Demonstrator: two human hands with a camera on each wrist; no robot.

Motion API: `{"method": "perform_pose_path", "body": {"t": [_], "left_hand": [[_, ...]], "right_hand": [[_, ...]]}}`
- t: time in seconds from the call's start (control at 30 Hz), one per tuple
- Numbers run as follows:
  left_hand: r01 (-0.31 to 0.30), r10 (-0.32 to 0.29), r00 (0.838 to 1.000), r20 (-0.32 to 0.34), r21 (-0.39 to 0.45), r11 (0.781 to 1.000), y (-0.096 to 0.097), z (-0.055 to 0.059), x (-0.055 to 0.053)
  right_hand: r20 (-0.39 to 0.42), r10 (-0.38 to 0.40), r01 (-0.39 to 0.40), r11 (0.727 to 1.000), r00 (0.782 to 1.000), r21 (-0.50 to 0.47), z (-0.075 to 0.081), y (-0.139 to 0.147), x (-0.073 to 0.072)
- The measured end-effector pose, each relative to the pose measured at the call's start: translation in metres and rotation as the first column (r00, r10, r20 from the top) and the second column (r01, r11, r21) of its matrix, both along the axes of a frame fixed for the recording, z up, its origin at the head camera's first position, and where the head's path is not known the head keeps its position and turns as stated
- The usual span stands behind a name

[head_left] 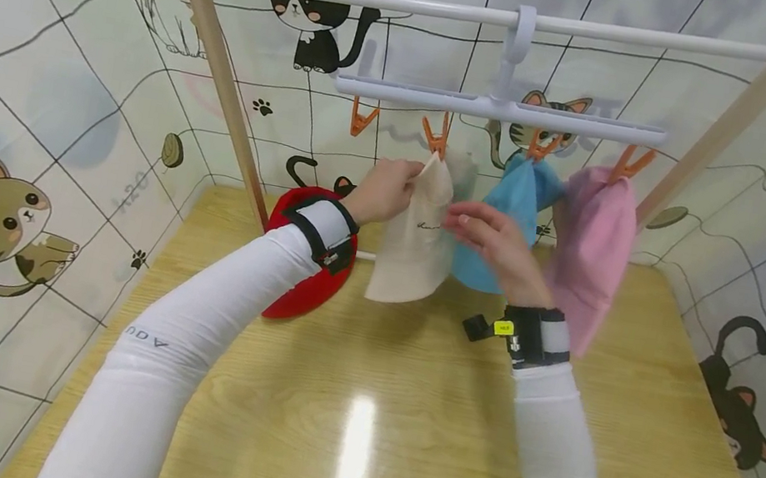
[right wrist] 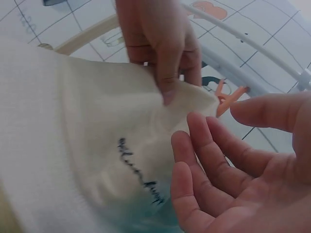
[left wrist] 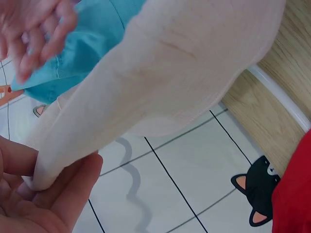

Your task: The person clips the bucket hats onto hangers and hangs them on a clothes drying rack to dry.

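A cream bucket hat [head_left: 412, 257] with dark lettering hangs by its crown from an orange clip [head_left: 435, 136] on the white hanger [head_left: 499, 110]. Near the clip, my left hand [head_left: 385, 191] pinches the hat's edge between thumb and fingers; the left wrist view shows the cream cloth [left wrist: 131, 92] between them. My right hand [head_left: 492, 240] is on the hat's other side, its fingers loosely bent and holding nothing. In the right wrist view its fingertips [right wrist: 182, 145] are close to the cloth; whether they touch it I cannot tell.
A blue hat [head_left: 509, 209] and a pink hat [head_left: 589, 257] hang from clips to the right. At far left, another orange clip [head_left: 362, 119] holds nothing. A red hat [head_left: 305, 294] is behind my left wrist. The hanger hooks over a white rod [head_left: 392, 2] between wooden posts [head_left: 229, 90].
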State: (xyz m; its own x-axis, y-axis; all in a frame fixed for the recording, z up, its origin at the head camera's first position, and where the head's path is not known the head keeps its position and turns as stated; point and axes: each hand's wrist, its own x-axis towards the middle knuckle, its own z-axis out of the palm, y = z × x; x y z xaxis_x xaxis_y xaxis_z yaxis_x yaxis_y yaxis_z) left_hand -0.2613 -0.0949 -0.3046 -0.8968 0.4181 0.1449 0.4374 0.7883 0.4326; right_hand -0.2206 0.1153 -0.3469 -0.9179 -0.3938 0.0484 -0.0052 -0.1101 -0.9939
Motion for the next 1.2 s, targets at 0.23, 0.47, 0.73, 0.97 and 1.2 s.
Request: {"method": "perform_pose_path", "body": {"t": [0.23, 0.47, 0.73, 0.97, 1.2], "left_hand": [[0.006, -0.006, 0.999, -0.048, -0.001, 1.0, -0.01, -0.002, 0.0], [0.003, -0.003, 0.999, -0.051, 0.004, 1.0, -0.017, 0.004, 0.004], [0.015, -0.015, 0.999, -0.052, -0.008, 1.0, -0.024, 0.0, 0.005], [0.024, -0.024, 1.0, 0.006, 0.022, 0.999, -0.028, -0.004, 0.008], [0.049, -0.062, 0.994, 0.091, 0.141, 0.989, -0.039, -0.007, 0.008]], "right_hand": [[0.049, 0.04, -0.04, 0.999, 0.998, 0.003, -0.021, -0.007, 0.011], [0.066, 0.066, -0.066, 0.998, 0.996, -0.008, -0.026, -0.01, 0.014], [0.105, 0.065, -0.063, 0.998, 0.992, -0.022, -0.038, -0.012, 0.022], [0.111, 0.084, -0.08, 0.996, 0.99, -0.04, -0.051, -0.007, 0.031], [0.112, 0.099, -0.092, 0.994, 0.989, -0.062, -0.063, 0.002, 0.038]]}}
